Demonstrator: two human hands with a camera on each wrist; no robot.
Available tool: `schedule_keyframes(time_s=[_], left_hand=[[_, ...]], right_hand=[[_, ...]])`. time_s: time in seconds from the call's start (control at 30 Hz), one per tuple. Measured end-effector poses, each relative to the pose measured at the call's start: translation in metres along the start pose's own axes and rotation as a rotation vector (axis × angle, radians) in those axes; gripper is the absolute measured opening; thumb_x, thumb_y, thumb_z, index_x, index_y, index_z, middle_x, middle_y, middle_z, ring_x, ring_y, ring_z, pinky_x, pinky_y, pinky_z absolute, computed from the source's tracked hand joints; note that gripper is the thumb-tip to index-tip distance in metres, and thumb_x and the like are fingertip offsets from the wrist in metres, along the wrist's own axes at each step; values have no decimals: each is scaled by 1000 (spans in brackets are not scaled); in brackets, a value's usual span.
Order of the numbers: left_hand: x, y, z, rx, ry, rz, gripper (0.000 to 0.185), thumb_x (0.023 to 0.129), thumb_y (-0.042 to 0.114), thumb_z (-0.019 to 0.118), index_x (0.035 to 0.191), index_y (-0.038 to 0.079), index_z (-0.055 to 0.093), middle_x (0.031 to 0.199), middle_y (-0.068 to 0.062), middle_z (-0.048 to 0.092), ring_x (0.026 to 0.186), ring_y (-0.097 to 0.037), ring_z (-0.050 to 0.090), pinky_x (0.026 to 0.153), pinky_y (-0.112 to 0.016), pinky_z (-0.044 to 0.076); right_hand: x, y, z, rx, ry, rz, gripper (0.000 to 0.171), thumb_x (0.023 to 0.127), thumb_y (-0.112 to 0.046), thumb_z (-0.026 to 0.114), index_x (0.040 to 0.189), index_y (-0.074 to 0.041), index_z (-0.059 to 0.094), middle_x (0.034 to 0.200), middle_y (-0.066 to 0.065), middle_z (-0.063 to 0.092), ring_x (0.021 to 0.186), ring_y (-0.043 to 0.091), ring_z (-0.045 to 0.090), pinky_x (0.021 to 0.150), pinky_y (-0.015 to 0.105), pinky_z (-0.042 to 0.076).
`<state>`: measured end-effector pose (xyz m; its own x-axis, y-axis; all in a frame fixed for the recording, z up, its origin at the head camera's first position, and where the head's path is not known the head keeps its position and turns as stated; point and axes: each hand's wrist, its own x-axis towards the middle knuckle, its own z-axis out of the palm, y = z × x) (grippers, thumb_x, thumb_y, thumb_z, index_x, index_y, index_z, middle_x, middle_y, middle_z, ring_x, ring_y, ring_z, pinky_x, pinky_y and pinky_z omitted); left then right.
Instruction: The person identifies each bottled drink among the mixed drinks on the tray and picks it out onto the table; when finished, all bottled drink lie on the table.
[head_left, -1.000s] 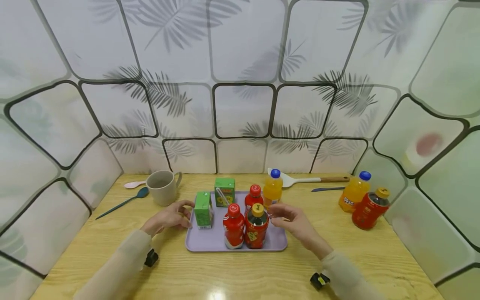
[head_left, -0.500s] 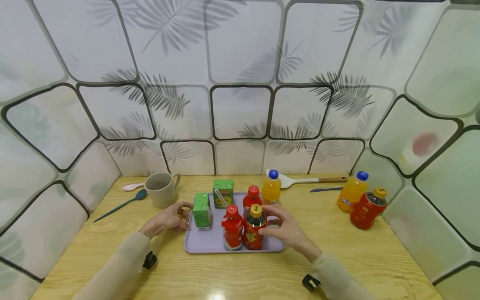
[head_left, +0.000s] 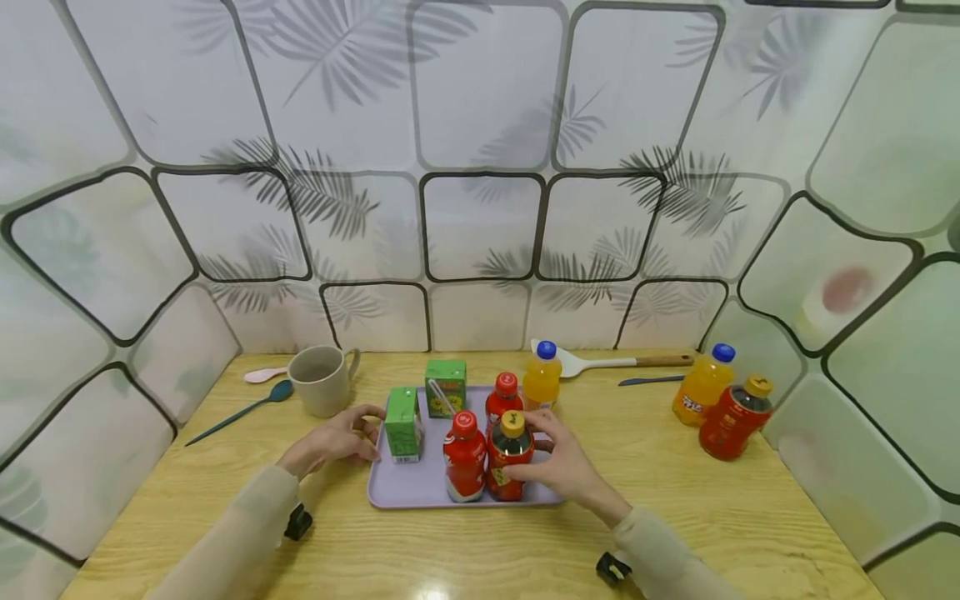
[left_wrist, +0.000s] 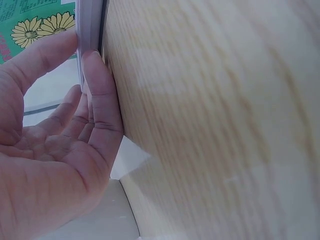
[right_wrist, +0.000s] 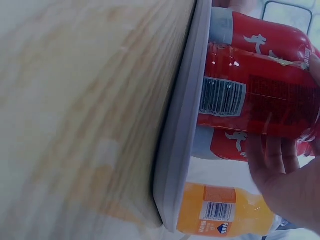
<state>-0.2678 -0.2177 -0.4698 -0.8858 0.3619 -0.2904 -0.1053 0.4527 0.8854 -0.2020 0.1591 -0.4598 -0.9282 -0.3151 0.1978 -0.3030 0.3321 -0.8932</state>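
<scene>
A lilac tray [head_left: 420,492] on the wooden table carries two green juice cartons [head_left: 402,422], two red-capped red bottles [head_left: 463,454] and a yellow-capped red bottle [head_left: 510,454]. My right hand [head_left: 542,454] grips the yellow-capped bottle from its right side. In the right wrist view its fingers [right_wrist: 280,165] wrap the labelled bottle [right_wrist: 250,100] above the tray rim [right_wrist: 180,150]. My left hand [head_left: 352,435] pinches the tray's left edge. The left wrist view shows its thumb [left_wrist: 45,55] and forefinger on the rim [left_wrist: 90,30], with a carton [left_wrist: 35,25] just beyond.
An orange bottle with a blue cap [head_left: 542,375] stands at the tray's far right corner. A beige mug [head_left: 321,379], a teal spoon [head_left: 240,408] and a pink spoon sit at the left. At the right are another orange bottle [head_left: 703,383], a red bottle [head_left: 731,421], a spatula [head_left: 615,360] and a knife.
My right hand moved left from beside the tray and closed its fingers round the yellow-capped red bottle. The left hand stayed at the tray's left edge.
</scene>
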Motion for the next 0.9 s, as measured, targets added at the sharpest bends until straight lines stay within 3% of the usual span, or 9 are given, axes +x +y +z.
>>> schedule_keyframes(time_s=[0.33, 0.6, 0.9], left_hand=[[-1, 1, 0, 7, 1, -9, 69, 76, -2, 75, 136, 1, 42, 100, -12, 55, 77, -17, 57, 65, -30, 52], [-1, 0, 0, 6, -3, 8, 69, 76, -3, 74, 137, 1, 42, 100, -14, 54, 77, -18, 57, 65, -31, 52], [0, -3, -1, -2, -15, 19, 69, 76, -2, 75, 137, 1, 41, 98, -12, 54, 76, -17, 57, 64, -30, 52]], right_hand=[[-4, -3, -9, 11, 62, 19, 59, 71, -21, 88, 125, -16, 64, 123, 6, 58, 112, 25, 57, 91, 29, 53], [-9, 0, -23, 28, 82, 74, 68, 73, -21, 87, 134, -11, 58, 133, 11, 59, 117, 29, 58, 96, 40, 52], [-12, 3, -42, 3, 154, 90, 65, 74, -21, 86, 133, -11, 59, 119, 10, 64, 109, 29, 57, 92, 42, 52]])
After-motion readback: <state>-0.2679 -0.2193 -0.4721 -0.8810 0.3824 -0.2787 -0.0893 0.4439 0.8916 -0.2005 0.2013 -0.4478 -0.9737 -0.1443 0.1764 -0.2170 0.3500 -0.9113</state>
